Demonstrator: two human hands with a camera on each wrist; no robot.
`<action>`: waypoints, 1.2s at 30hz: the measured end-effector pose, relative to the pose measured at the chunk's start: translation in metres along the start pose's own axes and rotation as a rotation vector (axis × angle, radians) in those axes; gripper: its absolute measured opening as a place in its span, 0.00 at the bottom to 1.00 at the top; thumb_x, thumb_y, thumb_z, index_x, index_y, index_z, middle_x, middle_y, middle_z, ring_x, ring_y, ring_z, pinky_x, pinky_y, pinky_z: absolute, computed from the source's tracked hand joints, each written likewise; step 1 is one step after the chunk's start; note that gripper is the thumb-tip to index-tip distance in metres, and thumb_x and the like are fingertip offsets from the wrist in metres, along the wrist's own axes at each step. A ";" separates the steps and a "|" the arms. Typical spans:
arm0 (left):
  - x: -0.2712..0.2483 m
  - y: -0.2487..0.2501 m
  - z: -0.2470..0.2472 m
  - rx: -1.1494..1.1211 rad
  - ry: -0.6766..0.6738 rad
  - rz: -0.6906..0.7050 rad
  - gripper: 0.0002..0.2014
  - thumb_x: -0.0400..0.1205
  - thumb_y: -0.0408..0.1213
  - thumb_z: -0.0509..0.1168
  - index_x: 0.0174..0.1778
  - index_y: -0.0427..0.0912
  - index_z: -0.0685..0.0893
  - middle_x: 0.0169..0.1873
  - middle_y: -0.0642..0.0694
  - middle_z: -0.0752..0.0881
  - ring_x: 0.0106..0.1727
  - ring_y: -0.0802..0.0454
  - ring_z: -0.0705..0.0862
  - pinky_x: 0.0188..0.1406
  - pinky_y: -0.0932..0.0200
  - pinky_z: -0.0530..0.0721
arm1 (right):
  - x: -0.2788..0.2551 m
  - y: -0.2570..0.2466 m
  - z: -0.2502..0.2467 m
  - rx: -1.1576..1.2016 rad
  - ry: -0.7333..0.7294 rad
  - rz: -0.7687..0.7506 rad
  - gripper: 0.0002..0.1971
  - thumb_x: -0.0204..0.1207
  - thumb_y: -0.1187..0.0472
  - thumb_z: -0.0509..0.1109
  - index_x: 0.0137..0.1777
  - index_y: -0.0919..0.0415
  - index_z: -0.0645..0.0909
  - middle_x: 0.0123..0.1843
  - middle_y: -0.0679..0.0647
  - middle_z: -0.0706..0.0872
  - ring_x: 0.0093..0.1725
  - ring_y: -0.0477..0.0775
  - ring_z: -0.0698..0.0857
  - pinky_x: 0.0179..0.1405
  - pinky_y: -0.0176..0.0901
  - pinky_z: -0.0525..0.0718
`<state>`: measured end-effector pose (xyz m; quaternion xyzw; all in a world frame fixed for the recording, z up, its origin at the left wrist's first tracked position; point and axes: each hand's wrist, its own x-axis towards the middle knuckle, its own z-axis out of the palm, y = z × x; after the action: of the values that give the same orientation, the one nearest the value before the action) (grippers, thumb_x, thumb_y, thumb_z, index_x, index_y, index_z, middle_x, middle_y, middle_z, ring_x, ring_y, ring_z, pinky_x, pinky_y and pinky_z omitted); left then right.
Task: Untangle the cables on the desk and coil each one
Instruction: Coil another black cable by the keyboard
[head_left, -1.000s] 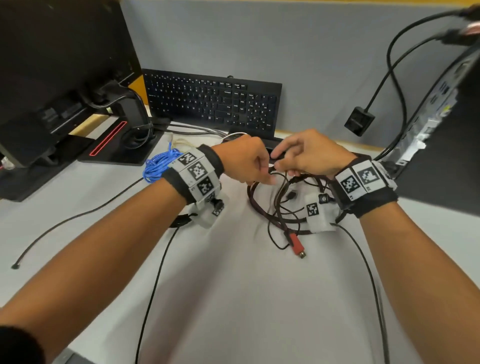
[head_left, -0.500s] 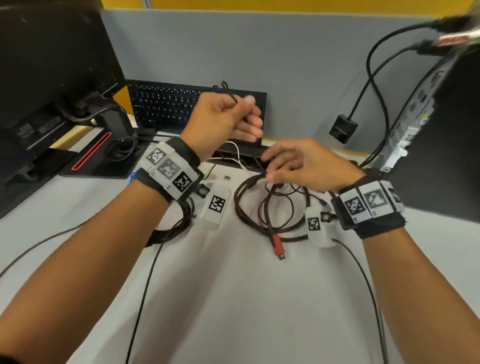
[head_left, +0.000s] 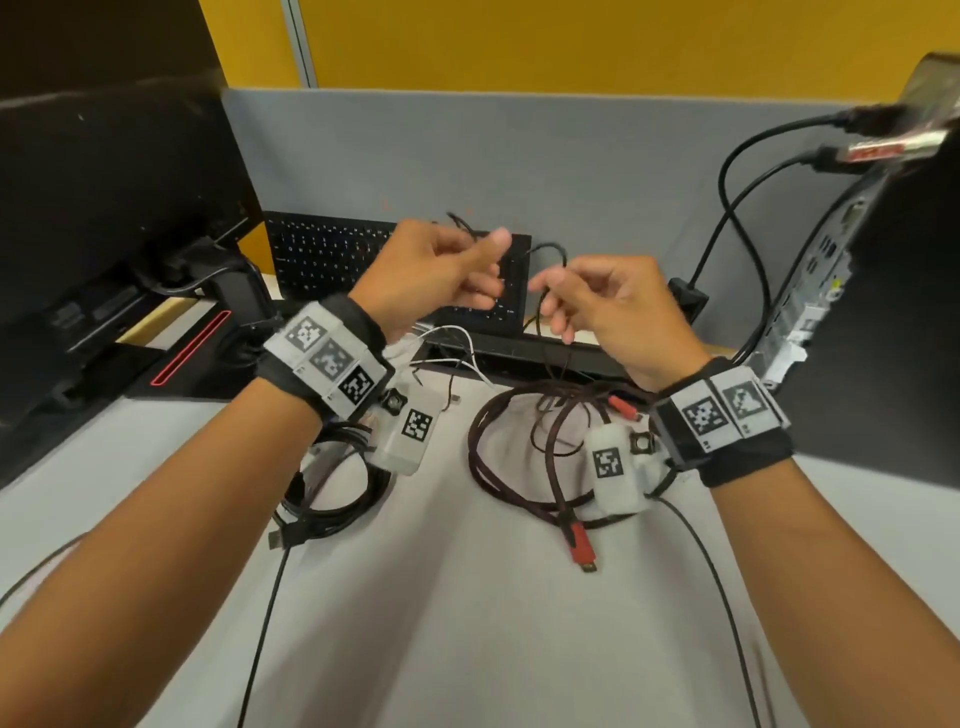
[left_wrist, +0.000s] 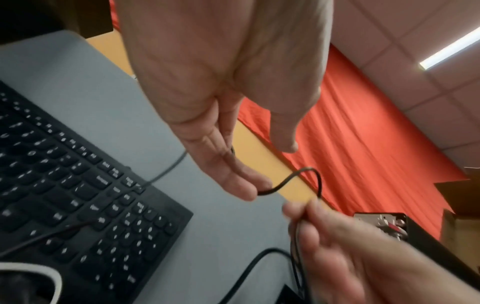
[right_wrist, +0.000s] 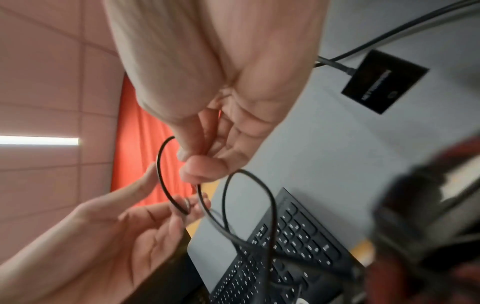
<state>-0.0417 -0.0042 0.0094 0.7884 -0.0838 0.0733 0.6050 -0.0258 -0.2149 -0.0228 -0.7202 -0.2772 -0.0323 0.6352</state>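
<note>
Both hands are raised above the desk in front of the keyboard. My left hand (head_left: 480, 267) holds a thin black cable (head_left: 551, 250) in its curled fingers, and a short end sticks up behind the knuckles. My right hand (head_left: 553, 304) pinches the same cable between thumb and forefinger (right_wrist: 200, 166). A short arc of cable (left_wrist: 301, 174) spans the gap between the hands. From the right hand it hangs down to a brown braided cable (head_left: 493, 467) with a red plug (head_left: 581, 543), which lies in loose loops on the desk. A coiled black cable (head_left: 337, 493) lies under my left wrist.
A black keyboard (head_left: 332, 254) leans against the grey partition. A monitor and its stand (head_left: 104, 218) fill the left side. A computer tower (head_left: 883, 322) with plugged-in leads and a hanging black adapter (head_left: 688, 301) stands at the right. White wires (head_left: 457, 343) lie near the keyboard.
Both hands have risen from the tangle on the desk. The left lifted the thin black cable first, then the right came up and pinched it. The view has tilted upward.
</note>
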 end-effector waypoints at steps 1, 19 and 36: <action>-0.002 -0.006 0.003 0.026 0.007 0.002 0.17 0.83 0.50 0.70 0.47 0.37 0.90 0.32 0.41 0.82 0.31 0.54 0.83 0.41 0.57 0.88 | 0.003 -0.006 0.000 0.027 0.014 -0.018 0.10 0.87 0.66 0.66 0.51 0.69 0.89 0.37 0.61 0.87 0.31 0.53 0.85 0.31 0.40 0.84; -0.018 -0.032 0.023 0.040 -0.360 -0.006 0.17 0.85 0.38 0.68 0.70 0.41 0.80 0.62 0.41 0.88 0.59 0.48 0.89 0.64 0.43 0.87 | 0.030 -0.029 -0.018 0.151 0.275 -0.011 0.10 0.85 0.65 0.70 0.56 0.73 0.87 0.44 0.64 0.92 0.44 0.62 0.94 0.44 0.41 0.90; -0.019 -0.016 0.016 0.108 -0.062 0.093 0.19 0.93 0.41 0.54 0.39 0.39 0.81 0.21 0.55 0.66 0.20 0.60 0.62 0.20 0.69 0.62 | 0.016 -0.016 -0.006 -0.218 0.036 -0.001 0.03 0.82 0.63 0.74 0.52 0.59 0.89 0.43 0.54 0.92 0.40 0.51 0.92 0.33 0.40 0.88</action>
<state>-0.0563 -0.0143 -0.0137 0.8170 -0.1349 0.0817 0.5547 -0.0169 -0.2143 -0.0011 -0.7842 -0.2610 -0.0757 0.5578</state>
